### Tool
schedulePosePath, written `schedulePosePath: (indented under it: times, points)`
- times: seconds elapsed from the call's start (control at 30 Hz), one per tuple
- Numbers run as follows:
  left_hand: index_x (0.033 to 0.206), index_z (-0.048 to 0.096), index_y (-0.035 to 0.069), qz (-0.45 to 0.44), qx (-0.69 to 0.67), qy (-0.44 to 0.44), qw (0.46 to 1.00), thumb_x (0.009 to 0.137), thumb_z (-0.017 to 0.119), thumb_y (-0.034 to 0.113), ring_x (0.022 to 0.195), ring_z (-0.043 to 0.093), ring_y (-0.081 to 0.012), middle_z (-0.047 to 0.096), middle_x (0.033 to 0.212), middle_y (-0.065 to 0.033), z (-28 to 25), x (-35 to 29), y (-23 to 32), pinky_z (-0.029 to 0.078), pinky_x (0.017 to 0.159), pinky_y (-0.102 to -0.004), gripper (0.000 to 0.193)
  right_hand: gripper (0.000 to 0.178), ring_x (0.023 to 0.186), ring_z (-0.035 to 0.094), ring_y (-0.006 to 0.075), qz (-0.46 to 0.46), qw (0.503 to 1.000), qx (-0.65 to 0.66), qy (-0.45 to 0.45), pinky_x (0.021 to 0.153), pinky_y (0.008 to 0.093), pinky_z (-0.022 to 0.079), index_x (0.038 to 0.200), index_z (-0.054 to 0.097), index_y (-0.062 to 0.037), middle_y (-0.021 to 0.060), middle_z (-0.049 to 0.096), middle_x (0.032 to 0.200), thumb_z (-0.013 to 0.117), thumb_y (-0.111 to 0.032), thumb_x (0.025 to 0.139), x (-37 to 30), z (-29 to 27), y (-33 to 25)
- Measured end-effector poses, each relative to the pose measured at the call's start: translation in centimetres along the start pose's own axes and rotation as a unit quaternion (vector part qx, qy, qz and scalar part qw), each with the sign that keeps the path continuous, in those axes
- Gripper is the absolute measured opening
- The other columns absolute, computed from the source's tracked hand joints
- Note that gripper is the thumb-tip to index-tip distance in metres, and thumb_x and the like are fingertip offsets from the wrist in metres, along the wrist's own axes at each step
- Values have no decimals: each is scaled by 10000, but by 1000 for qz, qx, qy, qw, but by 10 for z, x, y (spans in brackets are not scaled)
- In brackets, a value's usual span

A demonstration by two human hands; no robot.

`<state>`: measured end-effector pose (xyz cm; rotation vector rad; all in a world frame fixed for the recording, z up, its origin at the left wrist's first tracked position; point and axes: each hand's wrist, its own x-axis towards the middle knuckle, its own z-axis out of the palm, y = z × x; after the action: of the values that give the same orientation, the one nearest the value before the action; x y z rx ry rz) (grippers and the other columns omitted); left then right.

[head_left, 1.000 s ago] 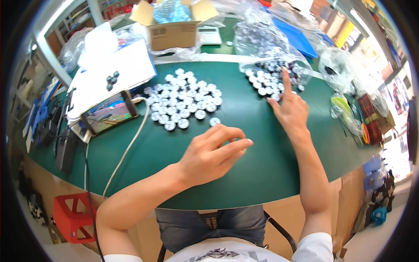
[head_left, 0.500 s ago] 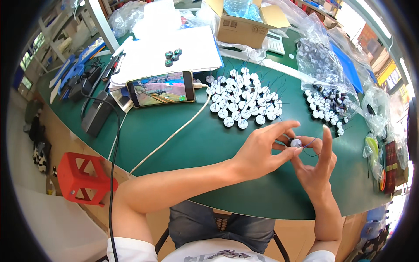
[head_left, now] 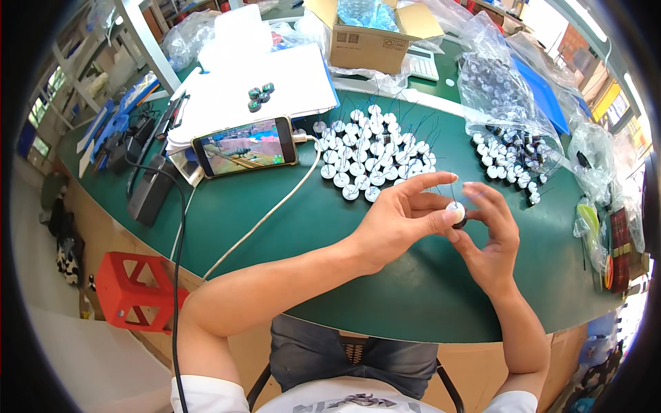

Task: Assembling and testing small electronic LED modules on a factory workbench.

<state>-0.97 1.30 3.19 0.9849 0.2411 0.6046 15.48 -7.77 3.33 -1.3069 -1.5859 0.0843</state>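
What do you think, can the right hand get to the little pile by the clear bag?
Probably yes: just green tabletop lies between the right hand and the little pile, though that hand is at the round part the left hand pinches.

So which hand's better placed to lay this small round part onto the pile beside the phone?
Probably the left hand: it grips the small round part and is nearer the pile by the phone than the right hand is.
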Motion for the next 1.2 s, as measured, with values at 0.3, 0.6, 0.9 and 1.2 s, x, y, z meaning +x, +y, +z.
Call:
schedulePosePath:
  times: [0.3,0.6,0.9,1.2]
  points:
    - [1263,529,28,75,119,45,989,840,727,85,982,610,-144,626,1051,-81,2,-1,-4,532,854,-287,470,336,803,628,220,-51,997,-49,-2,638,276,511,1028,674,-1,108,654,972,765,27,706,0,1,-2]
    - [1118,630,36,66,82,95,990,826,728,41,934,628,-126,675,1033,-86,3,-3,-1,510,712,-259,308,391,776,628,189,11,999,15,33,599,276,529,1047,659,-8,104,665,903,774,57,680,-3,8,-8]
    - [1161,603,35,65,51,95,992,846,712,57,941,636,-145,677,1065,-110,3,-1,-5,516,708,-282,334,407,775,627,181,-24,999,-9,23,563,272,522,1030,657,-48,71,673,880,807,23,658,-3,1,-1]
    - [1080,627,33,83,51,99,990,833,719,32,862,638,-138,682,988,-104,3,-1,-5,517,664,-274,264,374,742,622,182,-27,998,-2,50,538,270,505,974,674,-35,61,680,873,820,18,634,-3,2,-2]
